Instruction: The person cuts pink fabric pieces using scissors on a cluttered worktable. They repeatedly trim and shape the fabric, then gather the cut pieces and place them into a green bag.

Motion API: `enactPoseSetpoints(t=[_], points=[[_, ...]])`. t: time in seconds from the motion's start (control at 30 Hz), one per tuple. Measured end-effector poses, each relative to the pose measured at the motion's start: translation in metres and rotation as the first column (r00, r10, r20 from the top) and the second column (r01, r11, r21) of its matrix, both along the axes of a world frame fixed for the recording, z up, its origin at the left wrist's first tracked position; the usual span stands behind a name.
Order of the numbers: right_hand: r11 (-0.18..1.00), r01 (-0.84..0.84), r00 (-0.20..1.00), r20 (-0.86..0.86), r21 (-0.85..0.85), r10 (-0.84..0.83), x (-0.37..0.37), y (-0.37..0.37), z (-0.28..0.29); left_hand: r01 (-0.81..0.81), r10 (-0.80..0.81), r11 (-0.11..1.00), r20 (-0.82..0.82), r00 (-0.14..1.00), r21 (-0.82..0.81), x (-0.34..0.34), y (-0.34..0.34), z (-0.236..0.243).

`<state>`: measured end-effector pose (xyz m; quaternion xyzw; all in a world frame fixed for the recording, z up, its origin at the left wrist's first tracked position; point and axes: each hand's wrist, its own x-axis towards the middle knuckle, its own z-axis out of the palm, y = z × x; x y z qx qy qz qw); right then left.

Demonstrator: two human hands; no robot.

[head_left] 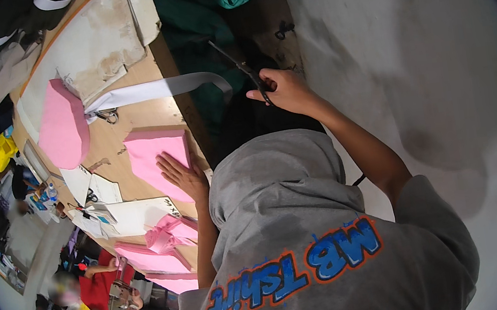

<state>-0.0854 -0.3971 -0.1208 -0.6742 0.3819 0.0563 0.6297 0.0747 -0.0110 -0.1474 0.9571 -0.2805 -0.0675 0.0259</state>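
Evidently pressing the left hand (183, 175) flat on the pink fabric stack (156, 148), near the edge of the desk (161, 114), with fingers spread and nothing clasped, probably to stop the layers sliding. Holding the right hand (289, 92) out past that edge, with the grip clenched around the handles of apparent dark scissors (242, 65), angled forward and clear of the cloth, perhaps to spare it. Laid beyond the stack: a curved pink panel (63, 129) and a white strip (146, 92), overhanging the edge, presumably for want of room.
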Motion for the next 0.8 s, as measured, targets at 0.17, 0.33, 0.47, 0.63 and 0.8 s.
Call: enactPoseSetpoints(t=[0.17, 0.33, 0.47, 0.63, 0.8], points=[[0.998, 0.042, 0.997, -0.064, 0.052, -0.038, -0.036, -0.011, -0.003, -0.002, 0.001, 1.000, -0.029, 1.000, -0.018, -0.002, 0.003, 0.003], [0.998, 0.049, 0.998, -0.038, 0.050, -0.047, -0.061, -0.026, -0.009, -0.032, 0.033, 0.997, -0.013, 0.999, 0.070, -0.023, 0.017, 0.014], [0.955, 0.208, 0.978, -0.059, 0.210, -0.200, -0.068, -0.040, -0.022, -0.167, 0.170, 0.974, -0.008, 0.985, 0.155, -0.056, 0.046, 0.024], [0.900, 0.352, 0.934, -0.044, 0.255, -0.353, -0.061, -0.046, -0.039, -0.255, 0.273, 0.939, -0.049, 0.961, 0.230, -0.073, 0.082, 0.035], [0.914, 0.339, 0.938, -0.004, 0.222, -0.346, -0.046, -0.037, -0.038, -0.361, 0.387, 0.910, -0.106, 0.916, 0.204, -0.063, 0.122, 0.042]])
